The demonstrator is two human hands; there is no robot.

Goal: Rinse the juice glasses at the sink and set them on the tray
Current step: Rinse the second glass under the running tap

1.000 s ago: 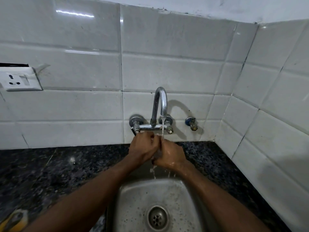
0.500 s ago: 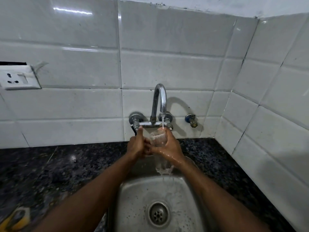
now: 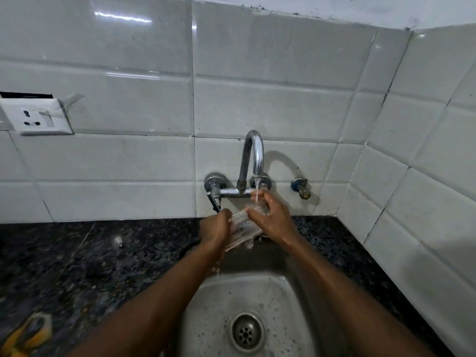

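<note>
The glass (image 3: pixel 242 229) lies tilted over the sink (image 3: pixel 257 300), between both hands, its long axis running from lower left up to the right toward the tap (image 3: pixel 253 155); the left hand (image 3: pixel 215 228) grips its lower end; the right hand (image 3: pixel 273 220) cups the upper end, fingers loosely curled, under the stream; no tray in sight, so I'd guess rinsing isn't done.

Tap (image 3: pixel 252 161) blocks above; sink (image 3: pixel 211 300) open.

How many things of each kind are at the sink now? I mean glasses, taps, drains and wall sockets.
Glasses: 1, the glass, held tilted by left hand and right hand
Taps: 1, the tap
Drains: 1, the drain
Wall sockets: 1, the socket
Total: 4
</note>
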